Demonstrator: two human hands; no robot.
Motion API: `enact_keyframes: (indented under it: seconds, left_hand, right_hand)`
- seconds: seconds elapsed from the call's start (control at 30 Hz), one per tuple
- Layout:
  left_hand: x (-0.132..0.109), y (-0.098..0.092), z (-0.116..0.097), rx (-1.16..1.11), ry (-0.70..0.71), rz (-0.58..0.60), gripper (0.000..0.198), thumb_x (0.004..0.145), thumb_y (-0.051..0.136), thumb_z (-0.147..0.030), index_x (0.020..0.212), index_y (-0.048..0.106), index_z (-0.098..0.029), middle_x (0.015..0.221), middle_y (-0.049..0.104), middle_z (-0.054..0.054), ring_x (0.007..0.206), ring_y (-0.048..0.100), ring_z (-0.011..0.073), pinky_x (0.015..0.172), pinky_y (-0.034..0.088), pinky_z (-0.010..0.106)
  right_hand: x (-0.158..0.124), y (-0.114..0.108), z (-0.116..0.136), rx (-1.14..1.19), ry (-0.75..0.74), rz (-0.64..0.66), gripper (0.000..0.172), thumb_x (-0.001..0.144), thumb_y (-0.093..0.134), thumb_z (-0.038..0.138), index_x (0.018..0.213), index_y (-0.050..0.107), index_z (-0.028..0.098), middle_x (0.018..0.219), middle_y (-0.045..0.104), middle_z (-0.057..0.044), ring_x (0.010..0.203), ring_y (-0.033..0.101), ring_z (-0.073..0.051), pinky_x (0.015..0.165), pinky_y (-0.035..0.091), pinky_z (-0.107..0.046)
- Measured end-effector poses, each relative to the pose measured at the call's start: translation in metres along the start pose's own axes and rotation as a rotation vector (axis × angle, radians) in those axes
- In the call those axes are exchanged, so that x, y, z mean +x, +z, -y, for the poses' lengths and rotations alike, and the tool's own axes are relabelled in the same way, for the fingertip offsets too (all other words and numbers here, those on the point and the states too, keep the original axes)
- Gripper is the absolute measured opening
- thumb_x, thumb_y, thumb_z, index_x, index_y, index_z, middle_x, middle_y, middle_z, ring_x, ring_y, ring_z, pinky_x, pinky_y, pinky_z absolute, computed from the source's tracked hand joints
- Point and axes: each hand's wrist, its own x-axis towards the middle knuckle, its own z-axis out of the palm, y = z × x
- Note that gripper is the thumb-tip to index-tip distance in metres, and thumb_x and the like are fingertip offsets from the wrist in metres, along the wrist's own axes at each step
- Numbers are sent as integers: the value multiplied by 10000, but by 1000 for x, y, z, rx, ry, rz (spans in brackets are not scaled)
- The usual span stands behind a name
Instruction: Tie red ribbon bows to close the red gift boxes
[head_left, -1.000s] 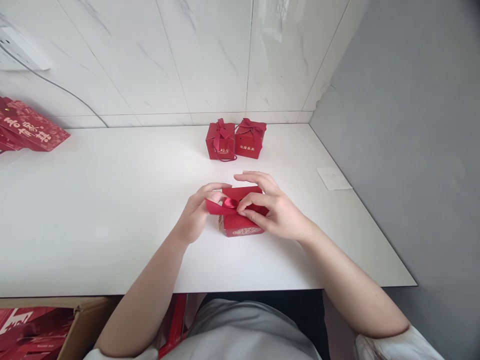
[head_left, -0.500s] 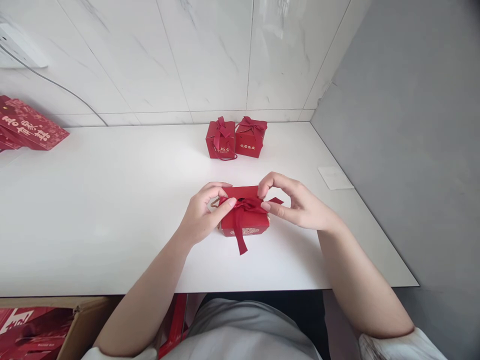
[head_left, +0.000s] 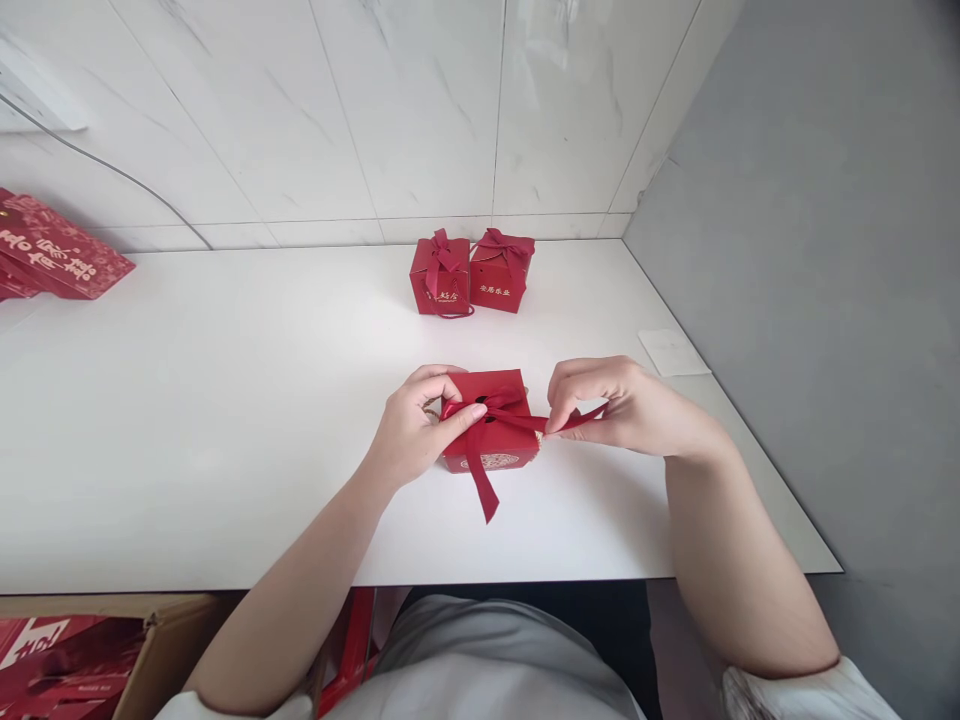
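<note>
A small red gift box [head_left: 501, 440] with a gold round print on its front sits on the white table before me. Tied across its top is a red ribbon [head_left: 480, 470], one tail hanging down over the front. My left hand [head_left: 420, 425] is closed at the box's left side, its thumb pressing the ribbon beside the knot. Between the thumb and fingers of my right hand [head_left: 622, 405], the other ribbon tail is pinched and drawn out to the right. Bits of gold cord show at both sides of the box.
Two red boxes with bows, one on the left [head_left: 439, 275] and one on the right [head_left: 502, 272], stand near the tiled wall. Red printed packaging [head_left: 67, 250] lies far left. A white paper square [head_left: 673, 352] lies by the grey partition. An open cardboard carton [head_left: 176, 640] holds red packaging below.
My right hand has moved right from the knot, pulling the ribbon tail out straight. My left thumb has shifted slightly toward the knot. The front tail hangs a little lower.
</note>
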Motion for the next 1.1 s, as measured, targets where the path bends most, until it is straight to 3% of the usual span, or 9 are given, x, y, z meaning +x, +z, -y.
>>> enact_keyframes:
  seconds: [0.2,0.27,0.33,0.4,0.5,0.63,0.83,0.97,1.1]
  left_hand:
    - [0,-1,0,-36,-27,24,331,788,750,-362,652,504,-187,1129,626,63,991,633,225,704,510,305]
    - [0,-3,-1,-95,-39,51,305,811,732,-381,683,532,-190,1185,619,69,1086,615,248,771,514,322]
    - [1,-7,-2,-157,-68,82,282,859,681,-427,731,589,-193,1246,607,72,1127,608,259,869,504,362]
    - [1,-11,-2,-185,-78,67,278,894,634,-460,789,628,-203,1269,609,70,1169,595,268,979,461,412]
    - [1,-18,-2,-177,8,26,221,909,617,-453,910,638,-232,1255,625,62,1278,530,278,1086,389,456]
    - [0,-23,-1,-102,112,113,204,893,645,-397,1036,644,-252,1309,591,70,1319,496,274,1107,385,447]
    - [-1,-24,0,-50,63,180,212,871,674,-389,807,584,-207,1336,559,71,1171,585,273,905,510,402]
    - [2,-24,2,-29,66,241,299,898,637,-417,704,595,-194,1339,556,55,1201,570,267,964,483,409]
    - [6,-23,4,-97,19,269,381,918,602,-439,644,544,-181,1333,558,58,1189,575,257,924,505,381]
  right_hand:
    - [-10,-20,2,-25,226,416,72,833,709,236,885,755,220,885,687,-19,759,608,-143,728,500,-291]
    - [-12,-26,1,53,256,463,187,821,745,319,983,737,226,902,698,-19,811,621,-165,772,505,-308]
    - [-10,-26,-1,87,262,296,215,861,710,400,995,709,233,899,693,-21,833,619,-177,792,495,-321]
    - [-3,-17,-4,65,246,0,216,929,620,445,963,687,243,939,679,-27,881,615,-183,829,475,-333]
    - [12,6,-12,69,191,-265,247,967,554,475,1073,670,284,1175,629,-43,1132,574,-215,997,419,-383]
    - [27,29,-20,235,175,-203,257,985,520,476,1018,686,283,1417,506,-42,1373,433,-242,1115,346,-444]
    - [28,32,-17,333,173,-125,248,932,629,432,805,640,220,1481,462,-51,1296,521,-259,1049,414,-459]
    - [28,34,-19,318,129,-94,225,925,644,421,811,683,232,1485,475,-50,1405,418,-269,1094,380,-454]
    - [31,38,-26,473,140,-73,327,947,601,456,725,653,221,1467,505,-29,1351,480,-262,1072,420,-443]
